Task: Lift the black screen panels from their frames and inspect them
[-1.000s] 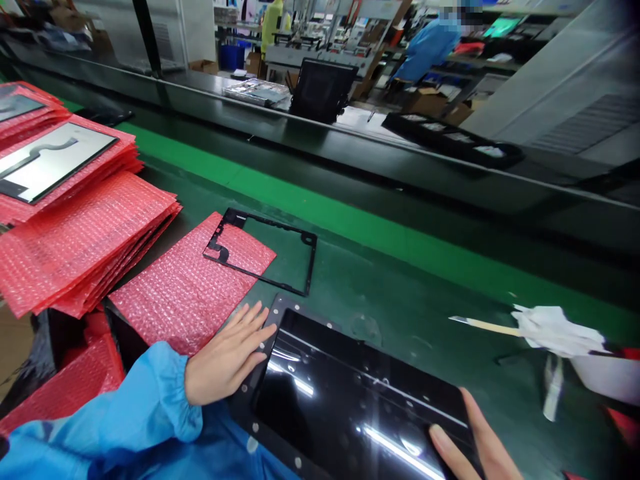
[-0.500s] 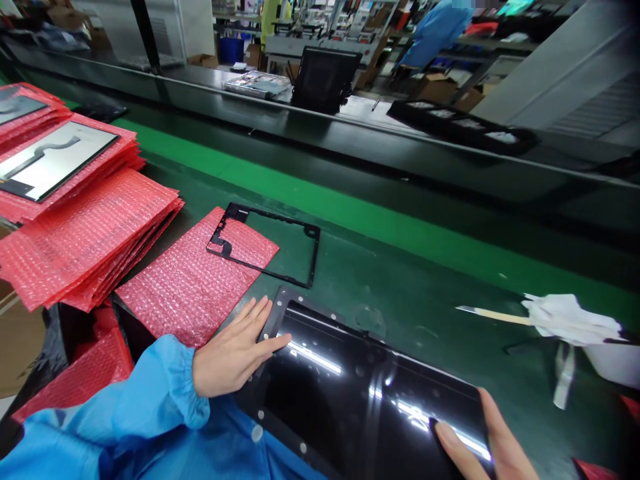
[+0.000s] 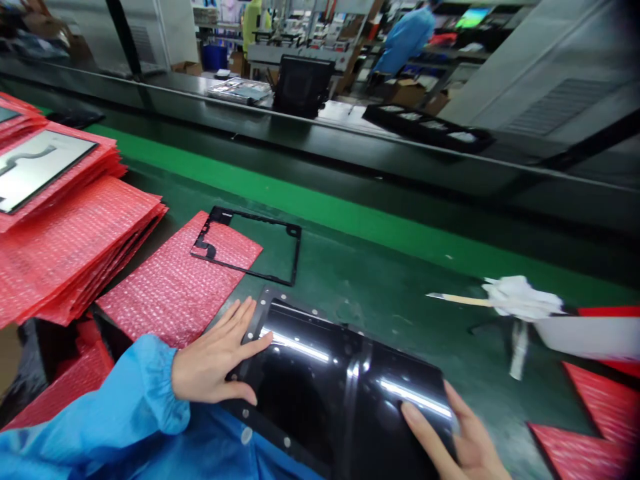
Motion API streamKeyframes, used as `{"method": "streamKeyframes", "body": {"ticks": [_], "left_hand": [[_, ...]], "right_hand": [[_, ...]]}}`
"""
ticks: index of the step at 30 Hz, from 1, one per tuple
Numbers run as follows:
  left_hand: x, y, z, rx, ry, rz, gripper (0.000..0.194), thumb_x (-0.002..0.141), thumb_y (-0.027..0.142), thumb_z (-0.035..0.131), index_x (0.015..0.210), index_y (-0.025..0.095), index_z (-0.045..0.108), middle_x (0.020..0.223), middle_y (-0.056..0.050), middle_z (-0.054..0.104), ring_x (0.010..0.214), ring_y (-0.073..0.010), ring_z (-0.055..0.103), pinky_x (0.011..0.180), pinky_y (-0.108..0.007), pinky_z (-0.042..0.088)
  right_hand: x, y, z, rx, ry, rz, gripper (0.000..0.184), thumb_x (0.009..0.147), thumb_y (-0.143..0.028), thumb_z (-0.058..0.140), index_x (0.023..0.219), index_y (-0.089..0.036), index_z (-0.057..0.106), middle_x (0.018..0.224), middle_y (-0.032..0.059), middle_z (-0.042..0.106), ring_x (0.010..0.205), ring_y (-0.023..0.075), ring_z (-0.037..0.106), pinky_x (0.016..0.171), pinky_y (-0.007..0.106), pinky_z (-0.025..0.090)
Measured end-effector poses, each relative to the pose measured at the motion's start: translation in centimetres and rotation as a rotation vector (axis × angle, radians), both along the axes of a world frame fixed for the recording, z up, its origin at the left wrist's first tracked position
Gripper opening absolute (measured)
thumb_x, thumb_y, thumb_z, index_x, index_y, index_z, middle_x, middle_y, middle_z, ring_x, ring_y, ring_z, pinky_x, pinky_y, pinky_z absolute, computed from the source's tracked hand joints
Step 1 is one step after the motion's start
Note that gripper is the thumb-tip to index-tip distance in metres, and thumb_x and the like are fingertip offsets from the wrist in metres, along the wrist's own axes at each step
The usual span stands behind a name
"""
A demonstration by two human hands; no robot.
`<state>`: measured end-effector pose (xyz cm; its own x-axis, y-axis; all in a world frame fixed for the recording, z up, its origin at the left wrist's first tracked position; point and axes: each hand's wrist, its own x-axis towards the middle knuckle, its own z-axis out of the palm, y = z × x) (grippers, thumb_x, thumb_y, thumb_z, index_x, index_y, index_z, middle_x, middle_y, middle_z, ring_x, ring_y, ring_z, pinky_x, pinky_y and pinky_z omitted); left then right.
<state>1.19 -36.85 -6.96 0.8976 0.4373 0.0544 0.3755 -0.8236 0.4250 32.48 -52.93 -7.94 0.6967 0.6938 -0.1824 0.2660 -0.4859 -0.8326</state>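
A glossy black screen panel point(image 3: 300, 393) lies in front of me, with a raised crease or bend across its middle and bright light reflections. Its left part rests over a dark flat plate point(image 3: 254, 327) with several pale round dots along the border. Fingers spread, my left hand point(image 3: 215, 363) lies on the plate's left edge, thumb and forefinger touching the panel. My right hand point(image 3: 465, 433) grips the panel's right end, thumb on top and the other fingers at the far edge, partly hidden. Beyond the panel, a thin black frame point(image 3: 255, 273) lies partly on a pink bubble-wrap sleeve point(image 3: 170, 287).
Red bubble-wrap sleeves point(image 3: 95, 233) are stacked at left, with a white-backed screen point(image 3: 45, 163) on top. At right are a thin pointed tool point(image 3: 460, 300), crumpled white cloth point(image 3: 523, 297), a white box point(image 3: 590, 337) and more red sleeves point(image 3: 595, 427). A dark ledge point(image 3: 320, 150) runs behind.
The camera view has shifted, so the bench things appear further left and more shows at right. My left thumb is now spread away from the fingers. My right hand keeps its grip on the panel.
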Motion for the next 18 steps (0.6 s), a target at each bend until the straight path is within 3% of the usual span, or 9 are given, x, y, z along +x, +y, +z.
{"method": "streamKeyframes", "body": {"ticks": [3, 9, 13, 18], "left_hand": [[0.0, -0.3, 0.3, 0.045, 0.065, 0.021, 0.088, 0.081, 0.054, 0.064, 0.151, 0.024, 0.019, 0.158, -0.015, -0.007, 0.144, -0.0384, 0.001, 0.113, -0.060, 0.022], [0.2, -0.4, -0.2, 0.261, 0.134, 0.043, 0.094, 0.076, 0.048, 0.071, 0.151, 0.030, 0.017, 0.159, -0.015, 0.000, 0.144, -0.0389, 0.012, 0.107, -0.058, 0.034], [0.1, -0.4, -1.1, 0.397, 0.107, 0.034, 0.090, 0.076, 0.057, 0.066, 0.150, 0.030, 0.023, 0.158, -0.015, 0.010, 0.142, -0.0398, 0.020, 0.105, -0.058, 0.036], [0.6, -0.5, -2.0, 0.450, 0.114, 0.113, 0.074, 0.083, 0.061, 0.054, 0.146, 0.032, 0.032, 0.156, -0.010, 0.023, 0.141, -0.0402, 0.022, 0.109, -0.064, 0.023]], "right_hand": [[-0.8, 0.4, 0.6, 0.049, -0.005, -0.038, 0.073, 0.078, -0.059, 0.064, 0.138, -0.025, 0.040, 0.133, 0.0090, 0.050, 0.120, 0.0337, 0.049, 0.102, 0.048, 0.042], [0.9, -0.4, 0.5, 0.100, -0.427, 0.228, 0.051, 0.085, -0.053, 0.058, 0.126, -0.022, 0.054, 0.099, 0.0064, 0.052, 0.095, 0.0252, 0.055, 0.085, 0.041, 0.047], [3.2, -0.8, 0.8, 0.013, -0.395, 0.373, 0.041, 0.091, -0.048, 0.051, 0.124, -0.024, 0.056, 0.098, 0.0056, 0.052, 0.093, 0.0221, 0.055, 0.082, 0.037, 0.047], [7.1, 1.4, 1.2, -0.036, -0.236, 0.399, 0.042, 0.091, -0.046, 0.051, 0.126, -0.023, 0.055, 0.100, 0.0059, 0.051, 0.084, 0.0184, 0.057, 0.068, 0.030, 0.050]]}}
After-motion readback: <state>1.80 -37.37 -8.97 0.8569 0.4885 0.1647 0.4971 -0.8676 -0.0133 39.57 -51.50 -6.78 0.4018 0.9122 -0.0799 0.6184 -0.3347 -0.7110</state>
